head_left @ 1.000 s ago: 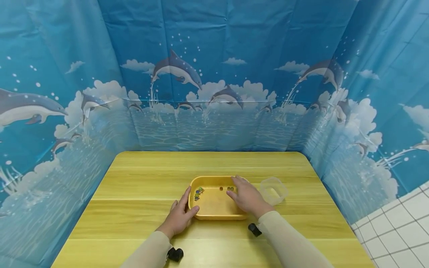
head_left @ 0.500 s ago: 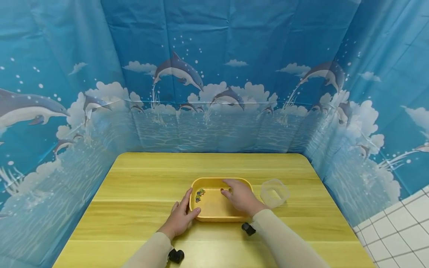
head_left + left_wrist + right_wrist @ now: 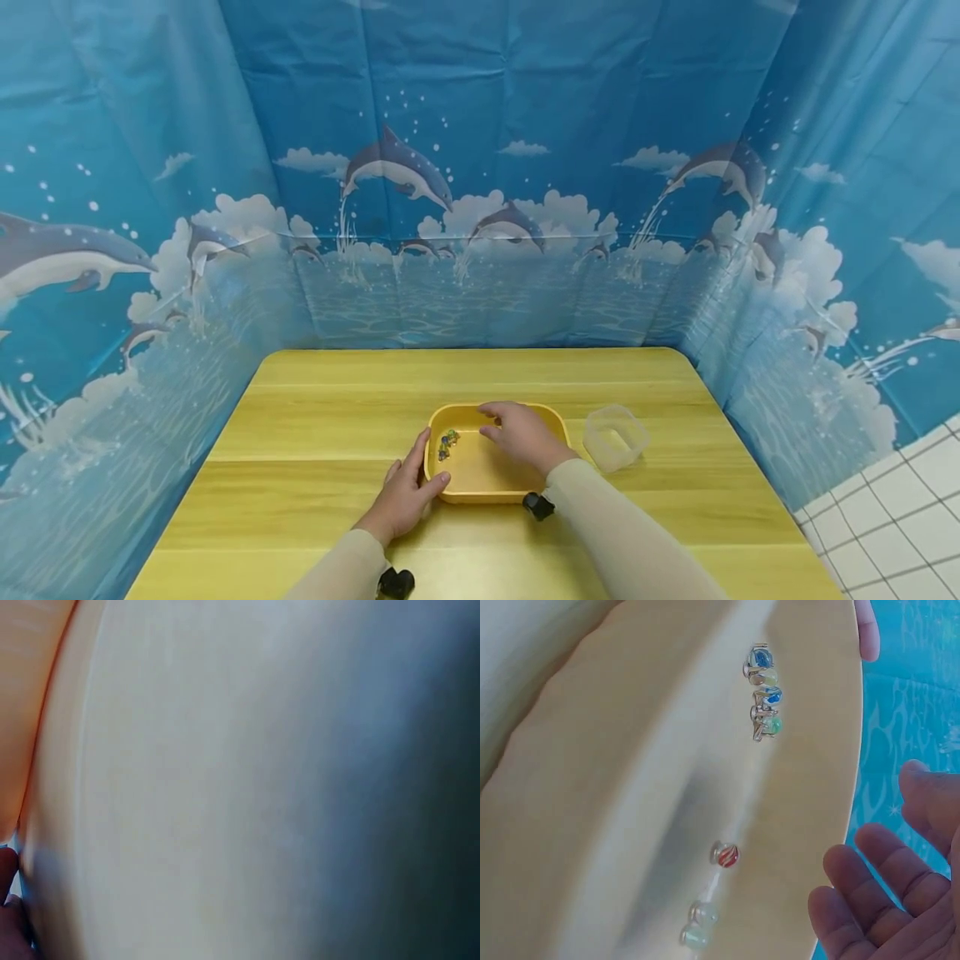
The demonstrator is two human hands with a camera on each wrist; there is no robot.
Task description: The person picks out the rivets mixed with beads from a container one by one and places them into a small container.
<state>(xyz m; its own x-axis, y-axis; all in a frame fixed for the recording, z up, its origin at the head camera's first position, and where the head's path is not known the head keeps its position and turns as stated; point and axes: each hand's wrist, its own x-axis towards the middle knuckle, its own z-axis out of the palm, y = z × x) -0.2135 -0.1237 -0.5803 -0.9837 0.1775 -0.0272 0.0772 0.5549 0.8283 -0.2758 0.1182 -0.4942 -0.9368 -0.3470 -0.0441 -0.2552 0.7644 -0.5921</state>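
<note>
Spotting pale marbles [image 3: 698,925] only from right wrist. Touching tray [image 3: 487,497] edge with spread left hand [image 3: 402,502]. Holding right hand [image 3: 523,435] loose, empty, near far rim [image 3: 462,406], bare floor [image 3: 472,471] between.

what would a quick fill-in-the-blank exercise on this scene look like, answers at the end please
1. The curtain behind the table is printed with leaping ____.
2. In the head view, the tub stands to the ____ of the tray.
3. The grip at the tray's end farther from the tub is the person's ____ hand.
4. In the right wrist view, the single bead between the cluster and the pale pair is striped white and ____.

Missing words: dolphins; right; left; red
</note>
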